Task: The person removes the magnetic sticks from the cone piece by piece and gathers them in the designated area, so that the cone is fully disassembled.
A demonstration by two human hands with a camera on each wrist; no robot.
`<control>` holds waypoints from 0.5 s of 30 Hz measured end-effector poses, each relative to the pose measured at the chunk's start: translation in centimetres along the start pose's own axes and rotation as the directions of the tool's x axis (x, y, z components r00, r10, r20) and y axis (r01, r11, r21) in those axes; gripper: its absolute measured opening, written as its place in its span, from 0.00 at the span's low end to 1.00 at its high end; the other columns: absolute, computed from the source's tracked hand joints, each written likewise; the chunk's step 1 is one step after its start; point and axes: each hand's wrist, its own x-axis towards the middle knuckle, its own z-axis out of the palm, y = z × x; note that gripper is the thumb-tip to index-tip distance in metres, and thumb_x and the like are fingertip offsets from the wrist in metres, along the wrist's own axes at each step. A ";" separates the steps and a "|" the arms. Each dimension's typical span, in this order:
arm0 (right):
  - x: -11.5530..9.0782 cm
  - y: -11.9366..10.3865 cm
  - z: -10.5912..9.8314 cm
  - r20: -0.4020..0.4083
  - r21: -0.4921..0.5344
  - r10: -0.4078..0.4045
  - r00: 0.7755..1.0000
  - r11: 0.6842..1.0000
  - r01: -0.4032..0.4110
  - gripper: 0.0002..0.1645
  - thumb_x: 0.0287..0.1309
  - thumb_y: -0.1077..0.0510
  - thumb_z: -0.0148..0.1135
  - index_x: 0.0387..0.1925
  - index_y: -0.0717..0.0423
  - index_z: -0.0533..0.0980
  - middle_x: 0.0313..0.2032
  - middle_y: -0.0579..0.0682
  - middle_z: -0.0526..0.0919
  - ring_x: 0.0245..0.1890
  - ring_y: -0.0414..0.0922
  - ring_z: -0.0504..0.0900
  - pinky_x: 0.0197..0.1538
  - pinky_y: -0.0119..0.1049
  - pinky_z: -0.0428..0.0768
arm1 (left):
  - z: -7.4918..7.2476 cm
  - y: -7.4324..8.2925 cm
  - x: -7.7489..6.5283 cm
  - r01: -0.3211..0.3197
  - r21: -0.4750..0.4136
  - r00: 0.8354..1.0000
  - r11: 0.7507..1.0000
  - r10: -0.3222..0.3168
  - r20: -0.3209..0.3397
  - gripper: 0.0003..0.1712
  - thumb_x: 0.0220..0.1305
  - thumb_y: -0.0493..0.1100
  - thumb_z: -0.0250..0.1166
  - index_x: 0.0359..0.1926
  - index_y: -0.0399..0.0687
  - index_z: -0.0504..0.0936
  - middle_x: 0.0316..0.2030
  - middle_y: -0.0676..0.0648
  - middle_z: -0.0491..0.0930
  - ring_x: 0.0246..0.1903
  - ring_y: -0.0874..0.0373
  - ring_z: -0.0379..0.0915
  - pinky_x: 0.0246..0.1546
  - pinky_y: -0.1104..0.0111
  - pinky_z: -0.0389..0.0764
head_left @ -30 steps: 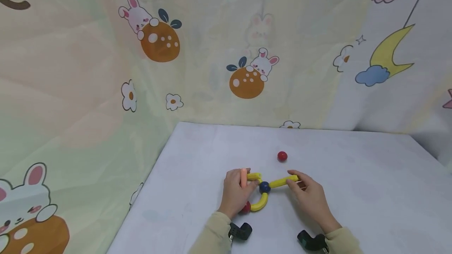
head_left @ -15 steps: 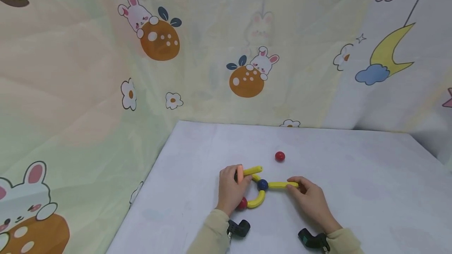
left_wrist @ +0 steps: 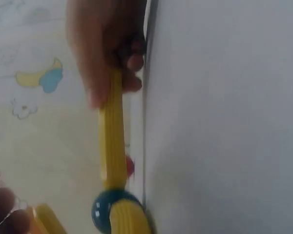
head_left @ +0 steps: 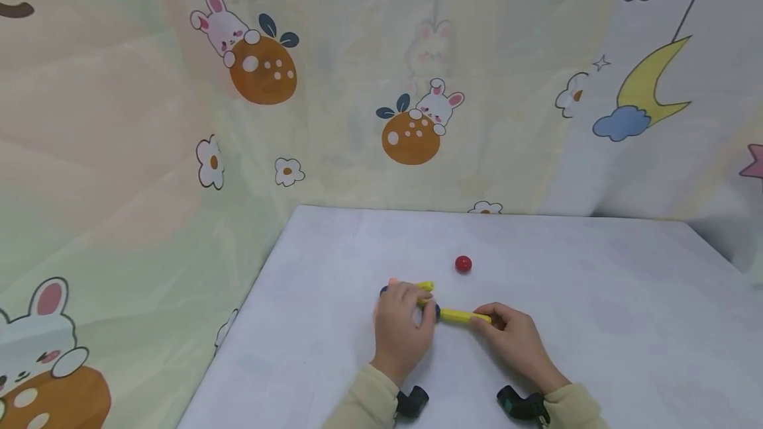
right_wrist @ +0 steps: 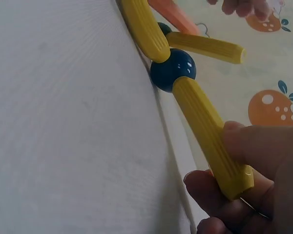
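My right hand (head_left: 518,339) pinches the free end of a straight yellow magnetic building stick (right_wrist: 205,126) between thumb and fingers. Its other end joins a dark blue ball (right_wrist: 173,69), from which a thick curved yellow stick (right_wrist: 144,29) runs off. Beyond it, another straight yellow stick (right_wrist: 210,48) juts from a dark ball (right_wrist: 163,28), beside an orange stick (right_wrist: 173,14). My left hand (head_left: 402,330) hangs over this structure with bent, loose fingers and hides much of it in the head view. In the right wrist view its fingertips (right_wrist: 244,7) are apart from the sticks.
A loose red ball (head_left: 463,264) lies on the white table (head_left: 596,296) behind the structure. A printed cloth (head_left: 334,85) with rabbits and oranges hangs along the table's far and left sides. Black wrist cameras (head_left: 521,405) sit at both cuffs.
My left hand has released the structure near the orange stick and swung right over it, covering the red ball and curved stick at its near side. The pinched yellow stick has tilted slightly.
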 end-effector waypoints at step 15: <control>-0.1 0.1 0.1 -0.003 -0.008 -0.022 1.000 1.000 0.022 0.15 0.53 0.58 0.72 0.44 0.53 0.81 0.26 0.45 0.77 0.27 0.42 0.70 0.29 0.30 0.68 | 1.0 0.3 -1.2 0.058 0.239 0.942 0.969 -0.133 0.310 0.18 0.55 0.44 0.74 0.47 0.46 0.85 0.45 0.52 0.83 0.46 0.58 0.77 0.49 0.66 0.78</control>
